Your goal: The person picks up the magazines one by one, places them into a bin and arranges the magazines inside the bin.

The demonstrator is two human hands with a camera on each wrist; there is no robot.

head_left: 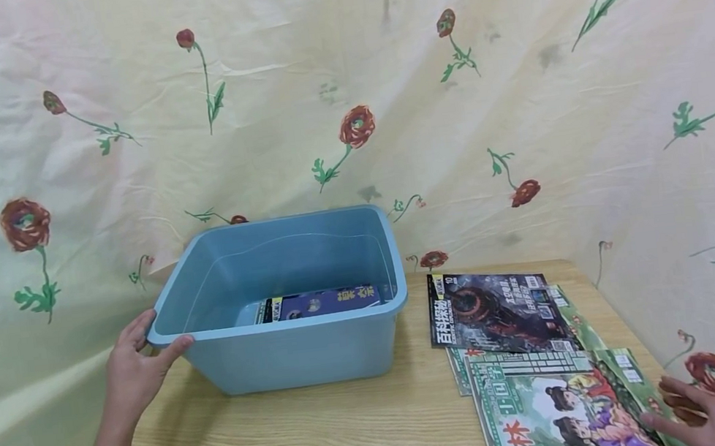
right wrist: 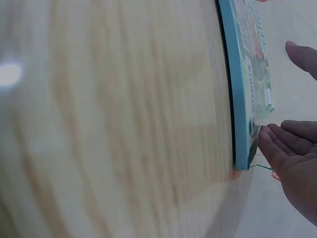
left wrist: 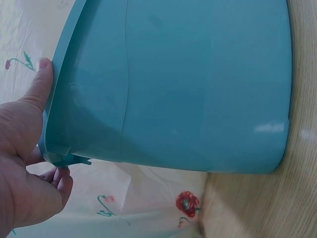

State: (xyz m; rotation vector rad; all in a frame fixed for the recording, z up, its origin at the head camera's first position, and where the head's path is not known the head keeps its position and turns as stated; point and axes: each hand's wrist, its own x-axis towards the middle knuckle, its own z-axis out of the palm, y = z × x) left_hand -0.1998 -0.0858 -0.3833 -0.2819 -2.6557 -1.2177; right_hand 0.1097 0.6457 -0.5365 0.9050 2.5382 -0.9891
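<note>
My left hand (head_left: 136, 373) holds the front left corner of a blue plastic tub (head_left: 300, 355), its thumb along the rim and its fingers curled under the edge. Inside the tub lies a purple-covered magazine (head_left: 330, 302), partly hidden by the front wall. To the right, my right hand (head_left: 714, 416) is at the outer edge of a green illustrated magazine (head_left: 537, 408), thumb and fingers spread apart. In the right wrist view the fingertips are close to the far edge of a magazine (right wrist: 242, 99); whether they touch it, I cannot tell.
A dark-covered magazine (head_left: 494, 314) lies overlapping other green magazines behind the front one. Everything stands on a wood-grain table (head_left: 328, 432). A flower-printed cloth (head_left: 284, 158) hangs behind and along both sides.
</note>
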